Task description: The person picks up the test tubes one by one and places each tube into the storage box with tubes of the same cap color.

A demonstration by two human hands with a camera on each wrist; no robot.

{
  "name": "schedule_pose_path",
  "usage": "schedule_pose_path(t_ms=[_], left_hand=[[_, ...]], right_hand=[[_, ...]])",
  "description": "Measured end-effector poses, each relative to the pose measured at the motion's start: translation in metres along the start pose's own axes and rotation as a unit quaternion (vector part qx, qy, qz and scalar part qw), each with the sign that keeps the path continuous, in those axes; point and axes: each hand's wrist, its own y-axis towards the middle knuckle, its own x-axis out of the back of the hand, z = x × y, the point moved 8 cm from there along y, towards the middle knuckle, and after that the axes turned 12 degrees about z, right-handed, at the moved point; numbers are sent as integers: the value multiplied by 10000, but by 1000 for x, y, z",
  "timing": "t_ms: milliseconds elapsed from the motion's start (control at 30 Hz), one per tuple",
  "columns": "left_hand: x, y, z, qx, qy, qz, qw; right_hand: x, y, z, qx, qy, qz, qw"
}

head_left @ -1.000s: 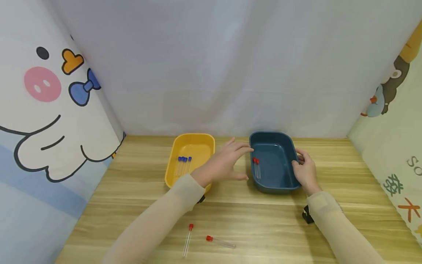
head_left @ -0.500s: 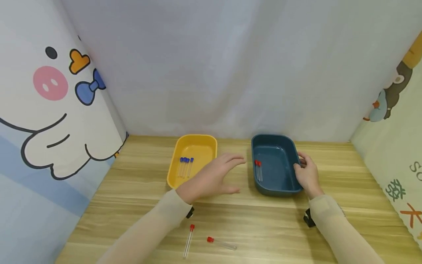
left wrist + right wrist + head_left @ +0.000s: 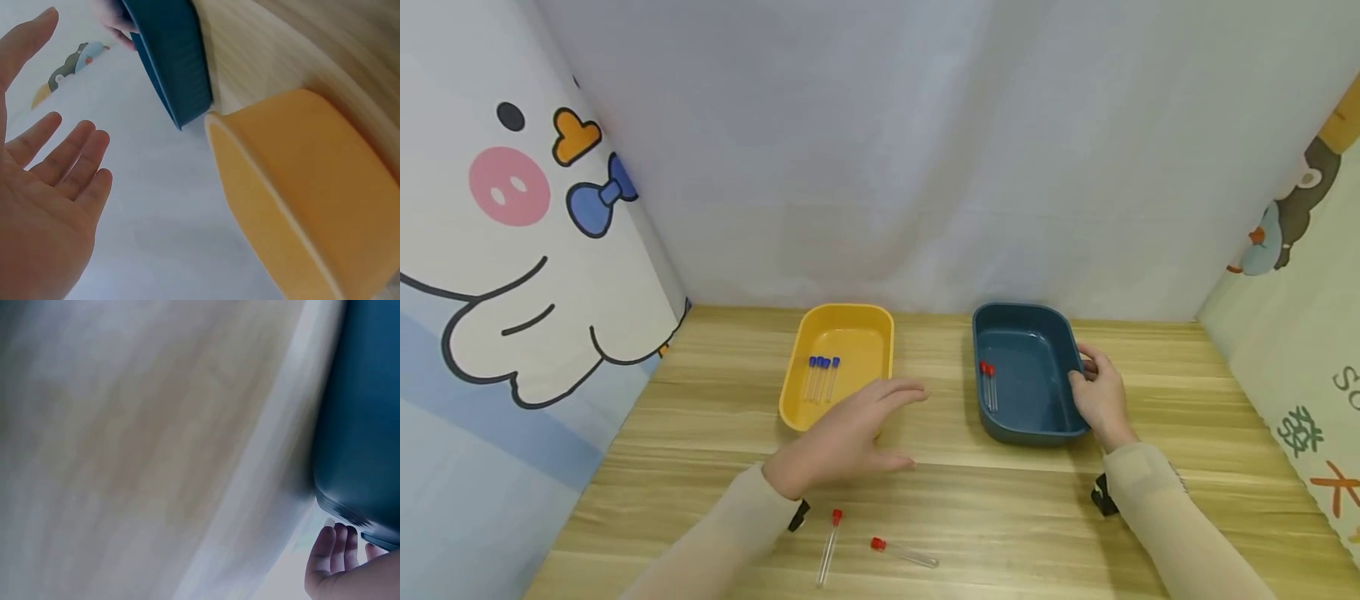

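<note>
My right hand (image 3: 1101, 396) grips the right wall of a dark blue plastic bin (image 3: 1030, 375), thumb inside and fingers outside. In the right wrist view those fingers (image 3: 337, 550) show beside the blue wall. Two red-capped test tubes (image 3: 989, 387) lie along the bin's left side. My left hand (image 3: 842, 437) holds nothing; its fingers are extended and the thumb spread, over the near right corner of a yellow bin (image 3: 797, 383). The left wrist view shows the bare palm (image 3: 50, 219). Inside the yellow bin lie several blue-capped test tubes (image 3: 820, 379).
On the wooden table (image 3: 970, 508), close to the front, lie a red-capped tube (image 3: 828, 550) pointing away and another red-capped tube (image 3: 906, 553) lying crosswise. A pale curtain (image 3: 880, 167) rises behind the bins. Printed cloths hang at the left and right sides.
My left hand has drawn back from the blue bin's left rim, moving left and toward me. The right hand stays on the blue bin. The camera view has shifted slightly.
</note>
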Motion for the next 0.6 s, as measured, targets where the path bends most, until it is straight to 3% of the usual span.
schedule_pose_path(t_ms=[300, 600], left_hand=[[-18, -24, 8, -16, -104, 6, 9999], [-41, -41, 16, 153, -446, 303, 9984]], right_hand=[[0, -1, 2, -7, 21, -3, 10000], [-2, -2, 3, -21, 71, 23, 10000]])
